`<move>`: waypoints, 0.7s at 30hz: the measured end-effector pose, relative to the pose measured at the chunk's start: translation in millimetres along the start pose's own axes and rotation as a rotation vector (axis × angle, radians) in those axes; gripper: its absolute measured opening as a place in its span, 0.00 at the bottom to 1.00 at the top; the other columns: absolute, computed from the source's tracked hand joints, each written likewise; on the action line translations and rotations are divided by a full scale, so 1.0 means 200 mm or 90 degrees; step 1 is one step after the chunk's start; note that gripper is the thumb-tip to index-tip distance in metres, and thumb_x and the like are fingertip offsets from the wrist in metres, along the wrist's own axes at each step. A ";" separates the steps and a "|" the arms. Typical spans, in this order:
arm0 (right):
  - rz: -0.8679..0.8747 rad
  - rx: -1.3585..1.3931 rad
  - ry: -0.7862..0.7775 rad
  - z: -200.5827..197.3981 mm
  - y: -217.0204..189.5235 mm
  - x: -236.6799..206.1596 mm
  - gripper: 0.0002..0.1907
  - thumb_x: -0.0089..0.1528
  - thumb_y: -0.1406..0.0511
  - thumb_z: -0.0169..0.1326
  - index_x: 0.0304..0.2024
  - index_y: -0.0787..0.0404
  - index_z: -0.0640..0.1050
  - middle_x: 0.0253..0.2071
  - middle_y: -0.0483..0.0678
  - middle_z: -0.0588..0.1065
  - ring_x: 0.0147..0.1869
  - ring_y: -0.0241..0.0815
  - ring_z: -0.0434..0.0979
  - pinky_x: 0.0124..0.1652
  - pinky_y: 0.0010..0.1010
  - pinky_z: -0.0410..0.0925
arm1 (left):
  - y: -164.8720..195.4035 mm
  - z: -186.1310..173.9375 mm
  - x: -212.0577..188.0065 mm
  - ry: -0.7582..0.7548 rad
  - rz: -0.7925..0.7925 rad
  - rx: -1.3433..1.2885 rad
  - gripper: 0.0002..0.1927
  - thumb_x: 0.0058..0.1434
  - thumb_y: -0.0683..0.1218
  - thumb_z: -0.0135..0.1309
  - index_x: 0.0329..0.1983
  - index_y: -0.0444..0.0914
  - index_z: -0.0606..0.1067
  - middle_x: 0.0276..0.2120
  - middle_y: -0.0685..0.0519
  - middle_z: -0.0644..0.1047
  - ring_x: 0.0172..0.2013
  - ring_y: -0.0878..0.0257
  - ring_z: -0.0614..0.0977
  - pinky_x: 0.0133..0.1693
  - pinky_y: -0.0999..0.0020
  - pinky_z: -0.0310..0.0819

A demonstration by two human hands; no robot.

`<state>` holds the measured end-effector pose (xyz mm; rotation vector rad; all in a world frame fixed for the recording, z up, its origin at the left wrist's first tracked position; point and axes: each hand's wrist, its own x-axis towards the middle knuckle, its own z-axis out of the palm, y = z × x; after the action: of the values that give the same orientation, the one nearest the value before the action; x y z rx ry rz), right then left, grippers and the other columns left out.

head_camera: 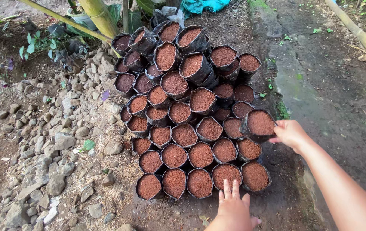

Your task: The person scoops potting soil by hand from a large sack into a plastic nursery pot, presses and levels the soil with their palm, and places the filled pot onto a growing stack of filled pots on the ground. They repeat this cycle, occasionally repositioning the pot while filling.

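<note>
Head view, looking down at bare dark soil: a block of black plastic grow bags (187, 132) stands packed side by side, each filled to the brim with reddish-brown coir-like medium. The rows run away from the person toward a bamboo pole (99, 17) and some green leaves at the top of the frame.

The right hand (289, 133) reaches in from the lower right and grips 1 filled bag (260, 125) at the right edge of the block, fingers clamped on its black rim and side. That bag sits tilted and slightly higher than its neighbours, touching the bags beside it in the 3rd row from the person.

The left hand (233, 208) comes in from the bottom edge with its fingers straight, held close together and pointing forward. The fingertips lie at the near rim of a bag in the front row (226, 174); whether they press on it cannot be told.

Left of the bags lies a spread of grey stones (59, 141) and rubble. On the right runs a damp earth path (320, 85), with a 2nd bamboo pole (362, 36) lying at the upper right. A teal cloth (202, 5) shows at the top edge.
</note>
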<state>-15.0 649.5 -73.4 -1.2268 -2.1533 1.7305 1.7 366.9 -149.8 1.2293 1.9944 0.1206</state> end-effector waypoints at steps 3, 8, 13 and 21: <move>0.018 -0.028 -0.001 0.06 0.11 -0.06 0.20 0.65 0.72 0.45 0.59 0.75 0.74 0.53 0.55 0.80 0.45 0.51 0.84 0.44 0.39 0.79 | 0.05 -0.01 -0.01 -0.014 -0.030 -0.040 0.49 0.56 0.67 0.58 0.75 0.43 0.58 0.79 0.37 0.31 0.75 0.29 0.26 0.60 0.19 0.38; 0.017 -0.171 0.015 0.19 0.19 -0.12 0.25 0.64 0.72 0.46 0.65 0.71 0.69 0.56 0.56 0.79 0.41 0.51 0.87 0.42 0.37 0.79 | 0.07 -0.06 -0.02 -0.052 -0.046 0.048 0.47 0.59 0.69 0.55 0.76 0.44 0.58 0.78 0.38 0.32 0.74 0.27 0.24 0.61 0.11 0.19; 0.051 -0.122 0.010 0.20 0.18 -0.12 0.26 0.64 0.71 0.46 0.65 0.69 0.71 0.56 0.57 0.80 0.42 0.51 0.87 0.43 0.37 0.78 | 0.07 -0.10 -0.06 -0.003 -0.032 0.062 0.47 0.58 0.69 0.55 0.76 0.43 0.58 0.78 0.37 0.34 0.74 0.27 0.26 0.60 0.11 0.18; -0.166 -0.271 0.148 0.16 0.13 -0.13 0.19 0.61 0.64 0.52 0.53 0.66 0.78 0.52 0.54 0.79 0.52 0.48 0.82 0.51 0.37 0.74 | 0.00 -0.20 -0.15 0.095 -0.011 0.165 0.47 0.59 0.68 0.55 0.75 0.40 0.58 0.79 0.46 0.37 0.75 0.32 0.27 0.60 0.13 0.16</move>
<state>-2.4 608.8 -97.6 -1.0947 -2.4727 1.0080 -16.9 354.6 -105.2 1.3997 2.2014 -0.0585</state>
